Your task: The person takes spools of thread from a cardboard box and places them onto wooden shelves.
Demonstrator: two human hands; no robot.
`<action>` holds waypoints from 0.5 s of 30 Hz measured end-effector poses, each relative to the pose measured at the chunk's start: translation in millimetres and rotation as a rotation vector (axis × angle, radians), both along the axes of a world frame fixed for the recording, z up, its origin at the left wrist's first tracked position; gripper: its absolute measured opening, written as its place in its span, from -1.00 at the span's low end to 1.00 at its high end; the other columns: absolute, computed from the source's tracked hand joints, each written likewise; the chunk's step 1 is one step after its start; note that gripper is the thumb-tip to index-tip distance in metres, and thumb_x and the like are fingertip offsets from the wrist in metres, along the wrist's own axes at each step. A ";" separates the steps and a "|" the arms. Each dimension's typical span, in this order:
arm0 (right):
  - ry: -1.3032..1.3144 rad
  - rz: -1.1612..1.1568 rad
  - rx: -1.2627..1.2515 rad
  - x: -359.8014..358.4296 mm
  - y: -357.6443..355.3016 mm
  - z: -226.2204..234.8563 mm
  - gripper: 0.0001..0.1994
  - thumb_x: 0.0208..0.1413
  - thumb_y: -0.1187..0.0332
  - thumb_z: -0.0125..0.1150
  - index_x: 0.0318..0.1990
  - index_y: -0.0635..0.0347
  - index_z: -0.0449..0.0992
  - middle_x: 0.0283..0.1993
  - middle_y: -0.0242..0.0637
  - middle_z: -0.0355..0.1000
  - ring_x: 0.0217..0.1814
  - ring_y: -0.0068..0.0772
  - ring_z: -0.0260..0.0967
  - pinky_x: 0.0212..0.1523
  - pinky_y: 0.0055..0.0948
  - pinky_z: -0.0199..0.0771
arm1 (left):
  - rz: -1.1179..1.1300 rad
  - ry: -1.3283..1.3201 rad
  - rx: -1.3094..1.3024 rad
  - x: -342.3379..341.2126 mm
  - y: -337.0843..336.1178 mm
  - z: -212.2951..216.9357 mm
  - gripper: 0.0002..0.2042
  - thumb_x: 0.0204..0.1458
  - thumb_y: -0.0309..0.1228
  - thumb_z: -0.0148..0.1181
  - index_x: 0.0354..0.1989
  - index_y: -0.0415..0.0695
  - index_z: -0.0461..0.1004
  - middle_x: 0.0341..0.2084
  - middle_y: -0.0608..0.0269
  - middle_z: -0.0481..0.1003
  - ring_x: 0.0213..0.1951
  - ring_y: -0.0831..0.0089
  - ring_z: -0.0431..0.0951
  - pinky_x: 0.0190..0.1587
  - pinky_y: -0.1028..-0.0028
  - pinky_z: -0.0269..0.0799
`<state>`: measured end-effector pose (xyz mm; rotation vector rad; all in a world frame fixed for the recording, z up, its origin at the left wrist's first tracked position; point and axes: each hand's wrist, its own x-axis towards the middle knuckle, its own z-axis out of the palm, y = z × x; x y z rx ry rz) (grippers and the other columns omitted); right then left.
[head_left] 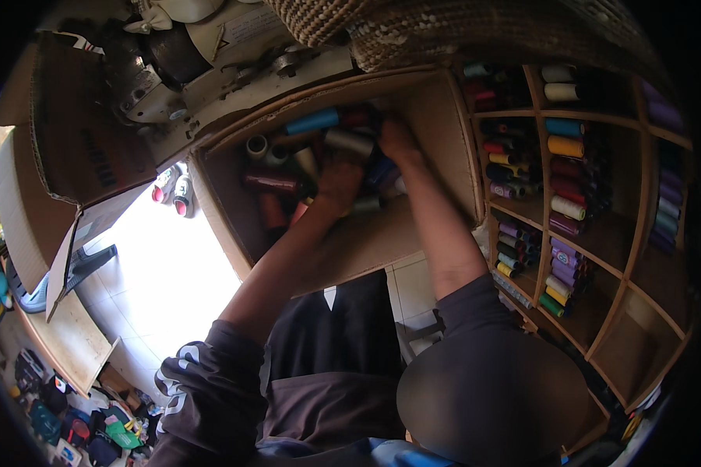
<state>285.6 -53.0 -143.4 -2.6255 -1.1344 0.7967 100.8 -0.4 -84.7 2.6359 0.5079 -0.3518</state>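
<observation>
A deep cardboard box (pixel 350 268) stands in front of me with several thread spools inside. My left hand (pixel 341 183) reaches among them, its fingers bent against a grey spool (pixel 349 142). To the right, my right hand (pixel 397 140) is down in the box with curled fingers; shade hides what is in them. A dark blue spool (pixel 380 171) lies between the two hands. Farther back is a bright blue spool (pixel 311 121). On the left side of the box are a dark red spool (pixel 273 182) and an orange-red one (pixel 272 212).
Wooden shelves (pixel 637 226) at the right hold many coloured spools. Beyond the box sits a sewing machine (pixel 160 74), with a woven basket (pixel 413 39) at the top. An open carton (pixel 78 124) stands left, above a wooden table (pixel 78 342). Shoes (pixel 182 194) lie on the floor.
</observation>
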 end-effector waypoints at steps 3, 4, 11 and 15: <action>-0.105 0.026 0.058 -22.8 7.7 -18.3 -0.54 0.02 0.50 0.10 0.13 0.42 0.32 0.14 0.27 0.31 0.23 0.17 0.27 0.24 -0.11 0.30 | -0.034 -0.125 0.294 -18.3 5.7 -41.2 -0.69 0.01 -0.43 0.06 -0.06 -0.18 0.52 -0.14 0.04 0.52 0.01 0.18 0.51 0.14 0.11 0.32; -0.220 0.076 0.067 -23.9 2.7 -20.6 -0.54 0.03 0.53 0.07 0.15 0.43 0.31 0.14 0.28 0.32 0.19 0.15 0.33 0.22 -0.13 0.34 | -0.041 -0.122 0.280 -16.1 1.3 -40.7 -0.69 0.01 -0.43 0.06 -0.06 -0.18 0.52 -0.14 0.04 0.52 0.01 0.18 0.51 0.14 0.11 0.32; 0.080 -0.086 -0.097 2.3 -4.5 -4.4 -0.52 0.06 0.41 0.16 0.14 0.45 0.32 0.18 0.26 0.28 0.26 0.13 0.26 0.25 -0.16 0.30 | 0.001 -0.068 -0.049 21.7 -40.6 -32.0 -0.69 0.06 -0.43 0.06 -0.02 -0.26 0.42 -0.15 -0.07 0.51 -0.01 0.07 0.51 -0.03 0.17 0.50; 0.079 -0.111 0.110 -5.6 7.8 61.4 -0.41 0.01 0.22 0.29 0.13 0.46 0.34 0.02 0.26 0.41 0.09 0.21 0.39 0.11 -0.11 0.40 | 0.154 -0.078 -0.520 29.6 -36.0 -57.7 -0.59 -0.03 -0.56 0.04 0.08 -0.25 0.37 -0.04 -0.12 0.47 -0.11 0.05 0.58 -0.12 0.19 0.54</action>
